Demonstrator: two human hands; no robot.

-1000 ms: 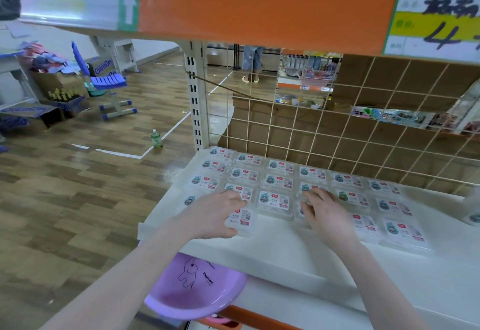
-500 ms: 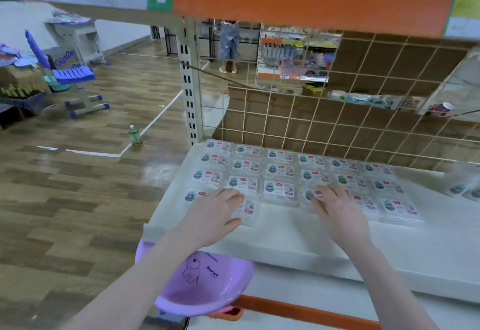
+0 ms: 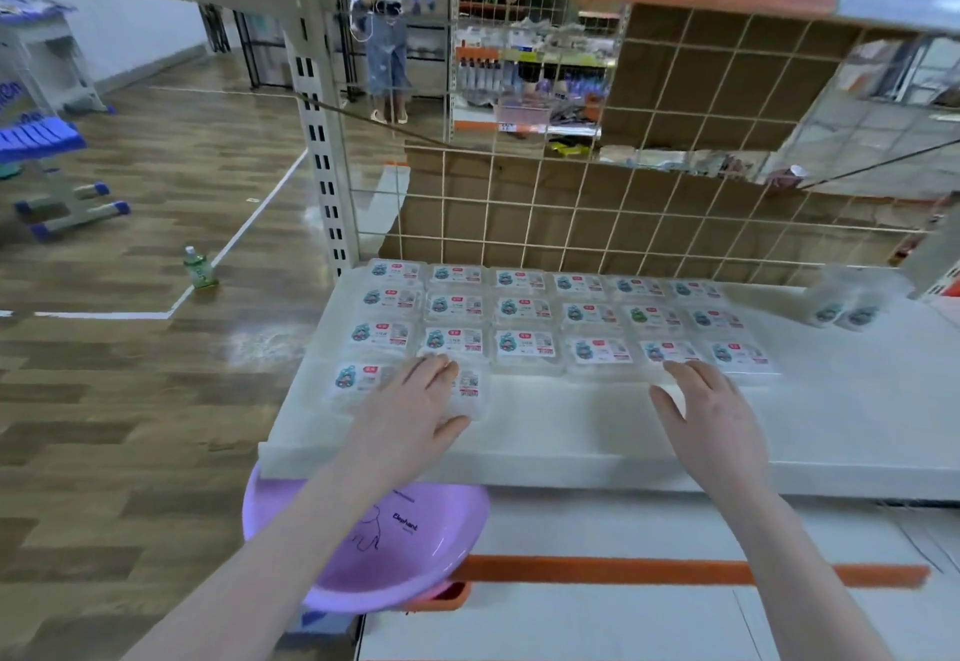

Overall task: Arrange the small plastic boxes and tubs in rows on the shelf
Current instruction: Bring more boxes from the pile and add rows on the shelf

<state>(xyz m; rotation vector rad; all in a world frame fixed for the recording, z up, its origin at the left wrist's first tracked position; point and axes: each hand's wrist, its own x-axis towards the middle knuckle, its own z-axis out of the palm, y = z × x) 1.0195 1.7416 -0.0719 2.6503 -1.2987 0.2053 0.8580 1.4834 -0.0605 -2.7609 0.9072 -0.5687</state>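
1. Left hand (image 3: 415,400) lies flat, fingers straight and loose, palm down on a clear plastic box (image 3: 470,390) in the short front row. Not gripping it, just resting on top; the box sticks out past the thumb side.
2. Just off the little-finger side of that hand sits another front-row box (image 3: 356,382), partly covered by the hand's edge.
3. Right hand (image 3: 709,411) is relaxed too, fingers straight and a bit spread, holding nothing. Its fingertips (image 3: 680,372) reach the near edge of the box (image 3: 667,353) in the third row; can't tell if they're actually touching it.
4. Beyond both sets of fingertips, the rest of the labelled boxes (image 3: 524,309) sit in three tidy rows of six, side by side, running back to the wire grid panel (image 3: 571,203).
5. Way off past the right hand's little-finger side, a couple of small clear tubs (image 3: 844,309) stand apart from the rows, blurry.
6. All of it sits on the white shelf (image 3: 597,431).
7. Under the left wrist, a purple plastic basin (image 3: 395,546) pokes out from the lower level.
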